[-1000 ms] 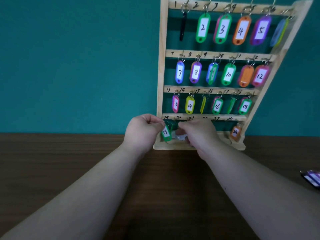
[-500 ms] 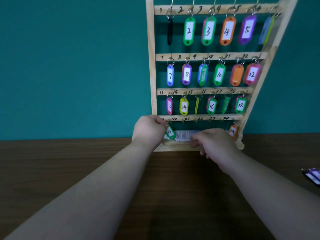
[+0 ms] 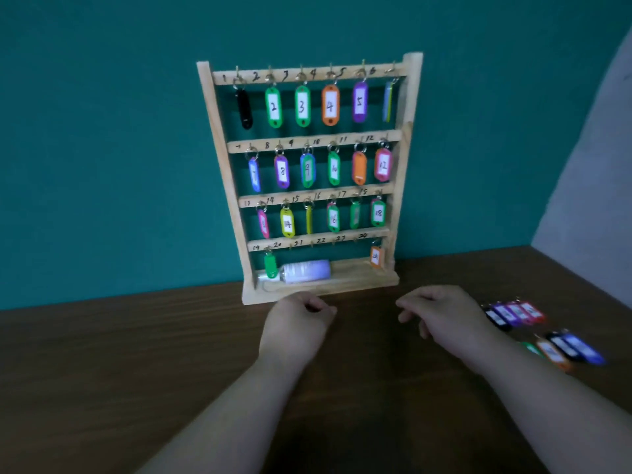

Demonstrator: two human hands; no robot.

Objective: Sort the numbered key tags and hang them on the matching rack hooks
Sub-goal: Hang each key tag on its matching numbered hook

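A wooden key rack point(image 3: 219, 159) stands against the teal wall with four numbered rails. Coloured tags hang on the three upper rails. On the bottom rail a green tag point(image 3: 270, 265) hangs at hook 19 and an orange tag point(image 3: 375, 257) at hook 24; the hooks between them are bare. Several loose tags point(image 3: 513, 313) lie on the table at the right, with more tags point(image 3: 567, 348) nearer me. My left hand point(image 3: 297, 328) hovers in front of the rack base, fingers curled, holding nothing. My right hand point(image 3: 441, 314) hovers beside it, fingers loosely bent, empty.
A pale cylindrical bottle point(image 3: 304, 271) lies on the rack's base shelf behind the green tag. The dark wooden table point(image 3: 136, 371) stretches left and toward me. A grey wall section point(image 3: 595, 165) rises at the right.
Both hands have pulled back from the bottom rail to the table in front of the rack. The green tag 19 now hangs free on its hook. The view has widened and shows loose tags at right.
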